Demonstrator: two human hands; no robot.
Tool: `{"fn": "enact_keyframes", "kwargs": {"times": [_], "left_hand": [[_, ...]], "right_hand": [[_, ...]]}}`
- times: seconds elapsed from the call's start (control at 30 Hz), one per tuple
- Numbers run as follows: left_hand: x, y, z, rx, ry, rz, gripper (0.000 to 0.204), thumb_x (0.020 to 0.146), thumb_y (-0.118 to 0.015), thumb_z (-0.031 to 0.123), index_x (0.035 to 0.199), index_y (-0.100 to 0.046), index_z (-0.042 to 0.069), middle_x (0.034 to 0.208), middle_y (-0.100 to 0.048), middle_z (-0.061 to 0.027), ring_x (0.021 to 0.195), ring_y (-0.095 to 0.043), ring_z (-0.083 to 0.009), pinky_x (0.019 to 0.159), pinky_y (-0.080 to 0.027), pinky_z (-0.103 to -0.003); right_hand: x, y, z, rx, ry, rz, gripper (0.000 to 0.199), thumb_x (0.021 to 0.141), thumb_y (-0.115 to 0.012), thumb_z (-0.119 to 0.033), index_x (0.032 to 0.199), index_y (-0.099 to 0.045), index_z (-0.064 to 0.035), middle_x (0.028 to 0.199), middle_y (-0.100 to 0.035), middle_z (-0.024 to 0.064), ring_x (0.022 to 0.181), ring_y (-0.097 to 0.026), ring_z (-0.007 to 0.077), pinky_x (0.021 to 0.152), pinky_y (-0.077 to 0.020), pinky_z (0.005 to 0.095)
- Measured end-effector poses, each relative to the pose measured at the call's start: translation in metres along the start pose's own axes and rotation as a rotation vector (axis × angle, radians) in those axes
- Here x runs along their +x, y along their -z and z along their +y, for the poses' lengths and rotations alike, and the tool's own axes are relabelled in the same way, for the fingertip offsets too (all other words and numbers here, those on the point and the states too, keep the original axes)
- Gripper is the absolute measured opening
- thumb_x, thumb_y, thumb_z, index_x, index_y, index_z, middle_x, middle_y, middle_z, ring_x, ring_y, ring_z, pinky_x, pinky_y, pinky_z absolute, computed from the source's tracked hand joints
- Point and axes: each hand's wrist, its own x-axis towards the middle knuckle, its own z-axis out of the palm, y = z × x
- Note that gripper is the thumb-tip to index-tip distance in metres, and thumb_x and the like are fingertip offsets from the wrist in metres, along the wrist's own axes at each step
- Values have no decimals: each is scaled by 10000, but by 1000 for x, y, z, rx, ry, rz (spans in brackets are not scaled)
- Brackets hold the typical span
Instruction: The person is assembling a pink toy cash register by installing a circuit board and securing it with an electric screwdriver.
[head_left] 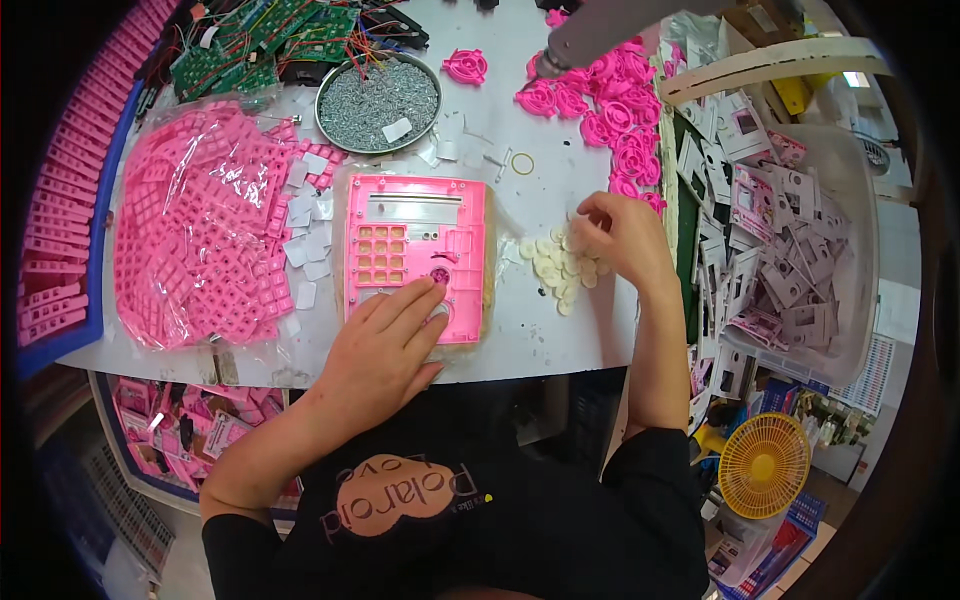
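A pink plastic casing [466, 322] with a grid of square holes lies on the worktable on a wrapped, yellowish pad [489, 270]. My left hand [375, 350] rests on its lower part, fingers stretched out near a round opening [439, 276]. To the right is a small heap of flat, whitish discs [556, 266]. Over the heap's right edge hovers my right hand [628, 240], its fingers curled and thumb near the fingertips. What those fingertips hold, if anything, is too small and hidden to make out.
A round metal tray [325, 120] of screws stands behind the casing. Bagged pink keypads [200, 230] lie left, green circuit boards [265, 45] far left. Pink ring-shaped parts [620, 110] fill the far right, beneath a grey tool arm [620, 35]. A clear bin [865, 250] holds printed pieces.
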Motion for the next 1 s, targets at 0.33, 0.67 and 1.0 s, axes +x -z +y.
{"fn": "enact_keyframes", "kwargs": {"times": [0.33, 0.67, 1.0], "left_hand": [[-12, 3, 9, -402, 91, 135, 316, 806, -744, 53, 1111, -667, 21, 1071, -679, -123, 865, -659, -242, 730, -536, -355], [-10, 5, 12, -806, 383, -52, 124, 945, -661, 109, 1008, -659, 2, 735, -642, -59, 622, -584, -96, 556, -452, -282], [-7, 4, -11, 29, 135, 248, 260, 766, -751, 129, 996, -648, 64, 1167, -603, -115, 1120, -569, -330, 951, -421, -466]], "right_hand": [[-18, -22, -11, 198, 268, 188, 196, 812, -729, -55, 1007, -744, -43, 840, -680, 85, 720, -642, 194, 667, -508, 306], [-78, -53, -101, 447, 673, 85, 163, 835, -765, -110, 984, -719, -66, 926, -689, 97, 703, -663, 284, 602, -532, 366], [-32, -71, -117, 7, 552, 214, 112, 805, -728, -124, 884, -663, -77, 898, -624, 59, 872, -596, 270, 659, -523, 400]]}}
